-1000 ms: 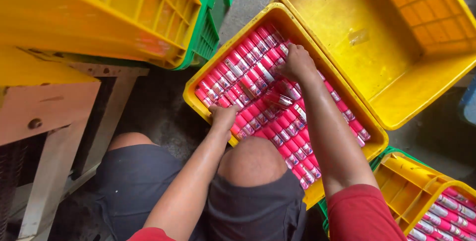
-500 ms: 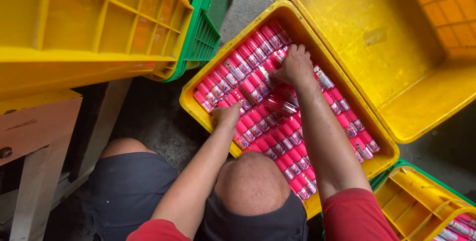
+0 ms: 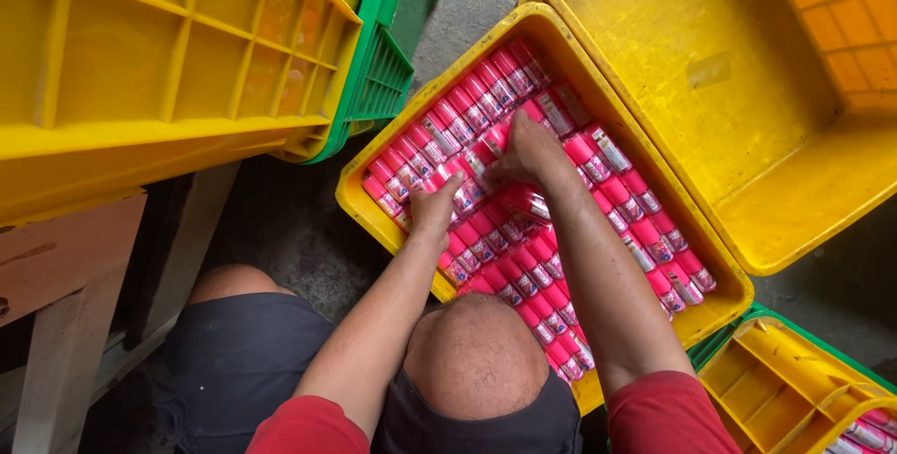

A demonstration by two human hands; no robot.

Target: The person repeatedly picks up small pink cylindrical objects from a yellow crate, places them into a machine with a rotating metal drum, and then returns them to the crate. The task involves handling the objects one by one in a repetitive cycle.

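Both hands [image 3: 486,178] now closer together among tubes [image 3: 523,258]

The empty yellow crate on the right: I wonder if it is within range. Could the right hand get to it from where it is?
Probably yes. The right hand rests on the pink tubes in the filled crate, and the empty yellow crate lies right beside it, with only the low rims between them.

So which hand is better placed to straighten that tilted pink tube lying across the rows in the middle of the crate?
Probably the right hand: it rests beside the tilted pink tube in the yellow plastic crate. The left hand sits farther off, by the rows near the crate's left wall.
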